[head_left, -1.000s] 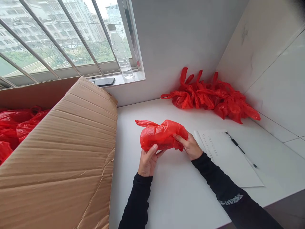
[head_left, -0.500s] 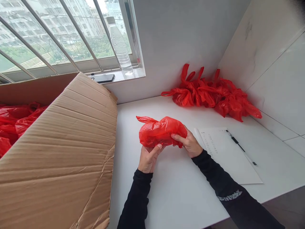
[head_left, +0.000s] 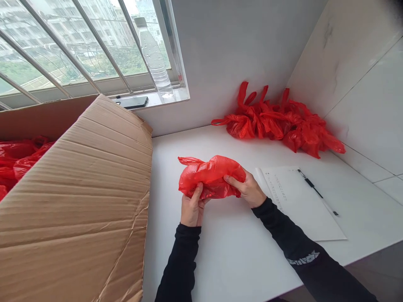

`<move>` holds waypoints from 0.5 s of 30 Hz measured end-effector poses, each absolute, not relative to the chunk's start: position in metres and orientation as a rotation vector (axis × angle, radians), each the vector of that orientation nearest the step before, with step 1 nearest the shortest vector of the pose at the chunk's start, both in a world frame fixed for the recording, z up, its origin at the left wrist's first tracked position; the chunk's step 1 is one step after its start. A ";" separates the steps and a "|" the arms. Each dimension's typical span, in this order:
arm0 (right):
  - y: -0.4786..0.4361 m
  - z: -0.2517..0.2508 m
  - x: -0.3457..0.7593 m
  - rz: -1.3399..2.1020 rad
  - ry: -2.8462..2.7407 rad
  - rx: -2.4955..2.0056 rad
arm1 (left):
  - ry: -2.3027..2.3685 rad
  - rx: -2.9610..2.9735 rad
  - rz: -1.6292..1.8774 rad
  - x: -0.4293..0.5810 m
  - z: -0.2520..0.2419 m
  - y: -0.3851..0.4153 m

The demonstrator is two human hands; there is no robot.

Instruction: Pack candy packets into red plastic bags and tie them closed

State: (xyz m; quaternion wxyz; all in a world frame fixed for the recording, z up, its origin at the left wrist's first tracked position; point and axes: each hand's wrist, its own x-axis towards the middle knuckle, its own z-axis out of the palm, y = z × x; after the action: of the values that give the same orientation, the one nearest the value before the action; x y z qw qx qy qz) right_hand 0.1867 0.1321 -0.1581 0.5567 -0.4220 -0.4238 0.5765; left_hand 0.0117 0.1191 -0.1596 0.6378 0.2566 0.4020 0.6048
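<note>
Between both hands, above the white table (head_left: 226,251), I hold a red plastic bag (head_left: 214,170) with something bulky inside that I cannot make out. My left hand (head_left: 192,207) grips its lower left part, thumb on the near side and fingers underneath. At the right end my right hand (head_left: 250,188) is closed on it, thumb pressed across the front. A tied-looking tip of the bag sticks out at the upper left.
A cardboard box (head_left: 94,193) with red bags (head_left: 19,155) inside stands at the left. More red bags (head_left: 277,117) are heaped against the wall. Paper (head_left: 302,209) with a pen (head_left: 315,188) lies right; a bottle (head_left: 154,58) and a phone (head_left: 134,102) are on the sill.
My left thumb has moved up and left onto the bag's front, and my left hand has shifted slightly left. My right hand still grips the right end.
</note>
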 end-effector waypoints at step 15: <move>0.131 -0.152 0.185 1.291 -1.062 -0.968 | 0.831 0.705 1.318 0.013 -0.165 0.116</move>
State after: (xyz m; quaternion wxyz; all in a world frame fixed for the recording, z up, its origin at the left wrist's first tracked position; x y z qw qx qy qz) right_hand 0.1853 0.1306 -0.1520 0.5686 -0.4123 -0.4523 0.5497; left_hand 0.0130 0.1157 -0.1651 0.6561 0.3113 0.3668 0.5814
